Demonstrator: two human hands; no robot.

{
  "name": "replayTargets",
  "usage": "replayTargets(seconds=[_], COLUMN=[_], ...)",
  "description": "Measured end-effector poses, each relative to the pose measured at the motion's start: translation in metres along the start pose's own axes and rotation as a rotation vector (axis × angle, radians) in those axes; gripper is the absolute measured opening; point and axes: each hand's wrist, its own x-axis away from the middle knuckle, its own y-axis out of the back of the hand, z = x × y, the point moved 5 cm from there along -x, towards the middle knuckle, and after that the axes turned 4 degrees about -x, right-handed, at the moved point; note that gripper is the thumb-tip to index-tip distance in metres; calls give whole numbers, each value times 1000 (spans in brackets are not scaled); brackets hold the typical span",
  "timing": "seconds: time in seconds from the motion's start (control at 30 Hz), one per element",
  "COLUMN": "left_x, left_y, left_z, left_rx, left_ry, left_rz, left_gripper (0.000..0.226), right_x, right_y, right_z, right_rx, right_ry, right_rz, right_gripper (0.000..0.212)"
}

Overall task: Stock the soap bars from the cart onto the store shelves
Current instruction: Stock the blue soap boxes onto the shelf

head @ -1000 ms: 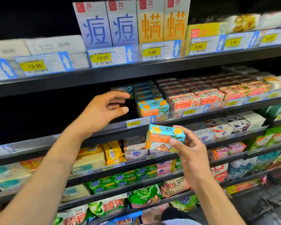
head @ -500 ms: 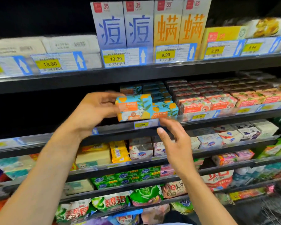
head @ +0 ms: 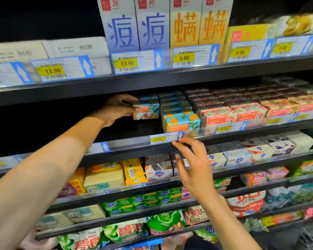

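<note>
My left hand reaches into the second shelf and grips a blue-and-orange Goat Soap box, held inside the shelf to the left of a row of the same boxes. My right hand hovers in front of the shelf edge below that row, fingers spread, holding nothing. Its fingertips are close to the price strip. The cart is out of view.
Pink Goat Soap boxes fill the shelf to the right. A dark gap lies left of the held box. Tall blue and orange cartons stand on the shelf above. Yellow, white and green soap packs crowd the lower shelves.
The box passed from my right hand to my left, which carried it up and into the second shelf. My right hand let go and dropped back to the shelf edge.
</note>
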Motion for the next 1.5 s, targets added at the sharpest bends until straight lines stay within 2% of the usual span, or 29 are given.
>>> replayTargets(seconds=[0.27, 0.5, 0.67, 0.8, 0.87, 0.97, 1.07, 1.17, 1.33, 1.5], left_x=[-9, -14, 3, 52, 89, 147, 196, 224, 253, 279], left_y=[2, 1, 4, 7, 6, -8, -44, -91, -170, -267], left_z=[3, 6, -8, -27, -35, -52, -62, -54, -35, -53], left_rx=[-169, -224, -268, -430, -607, -827, -872, -870, -837, -774], left_ry=[-128, -92, -62, -60, -68, -251, -424, -470, -445, -535], left_rz=[-134, -146, -110, -87, -59, -88, -94, 22, 229, 421], left_gripper=[39, 50, 50, 43, 44, 51, 47, 51, 57, 62], right_x=[0, 4, 2, -6, -8, 1, 25, 60, 135, 209], right_y=[-4, -10, -5, 14, 28, 49, 73, 104, 168, 259], right_z=[0, -3, 0, 11, 17, 21, 26, 31, 30, 23], right_rx=[5, 49, 133, 200, 233, 295, 425, 518, 583, 662], right_ry=[0, 17, 36, 100, 79, -4, -125, -258, -505, -743], right_rz=[-52, -33, 55, 169, 207, 261, 341, 356, 341, 219], right_gripper=[39, 47, 49, 45, 47, 54, 65, 69, 67, 64])
